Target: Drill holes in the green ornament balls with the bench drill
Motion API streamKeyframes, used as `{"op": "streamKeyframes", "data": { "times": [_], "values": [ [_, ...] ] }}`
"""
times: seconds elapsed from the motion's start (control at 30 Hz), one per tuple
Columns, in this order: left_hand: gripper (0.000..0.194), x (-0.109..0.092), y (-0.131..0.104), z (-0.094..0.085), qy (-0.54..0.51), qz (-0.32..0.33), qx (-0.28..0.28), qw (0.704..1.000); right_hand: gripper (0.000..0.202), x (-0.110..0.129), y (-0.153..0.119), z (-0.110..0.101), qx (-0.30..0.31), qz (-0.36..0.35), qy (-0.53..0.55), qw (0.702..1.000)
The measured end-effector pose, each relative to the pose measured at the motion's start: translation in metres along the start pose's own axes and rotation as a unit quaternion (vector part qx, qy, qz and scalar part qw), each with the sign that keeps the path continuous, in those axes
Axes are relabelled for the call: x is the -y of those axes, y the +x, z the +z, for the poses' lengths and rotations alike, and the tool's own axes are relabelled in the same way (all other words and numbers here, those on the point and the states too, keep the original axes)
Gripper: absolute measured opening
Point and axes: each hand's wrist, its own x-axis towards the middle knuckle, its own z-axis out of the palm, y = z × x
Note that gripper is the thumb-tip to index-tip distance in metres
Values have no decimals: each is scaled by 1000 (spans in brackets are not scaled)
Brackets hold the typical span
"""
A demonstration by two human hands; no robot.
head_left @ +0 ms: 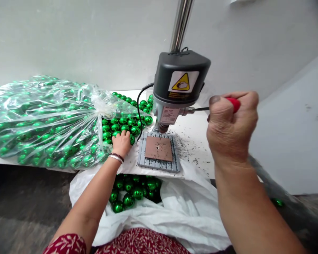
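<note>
My right hand (pixel 231 121) is wrapped round the red knob (pixel 233 104) on the lever at the right side of a dark grey drill press (pixel 181 76). Out to the left, my left hand (pixel 122 143) rests on the shiny green balls (pixel 125 128) heaped on the table; its fingertips are over them, and whether it grips one is hidden. Below the chuck lies a brown square plate (pixel 158 149) with a small hole, on the grey slotted base (pixel 143 158). No ball is on the plate.
A big clear bag (pixel 50 123) of green balls, tied at its neck, fills the table's left. More balls lie in a white cloth (pixel 185 208) below the front edge. Dark shavings are scattered on the white table (pixel 201 148). A black cable (pixel 139 106) hangs beside the drill.
</note>
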Motion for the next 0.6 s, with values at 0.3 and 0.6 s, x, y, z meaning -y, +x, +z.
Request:
{"op": "streamKeyframes", "data": {
  "times": [0.3,0.6],
  "values": [
    [43,7,12,-12,2,90,23,996,27,6,0,-2,-6,9,-12,1000],
    [66,-15,-14,-20,-568,66,96,815,27,6,-1,-2,5,-11,-9,1000]
  ]
}}
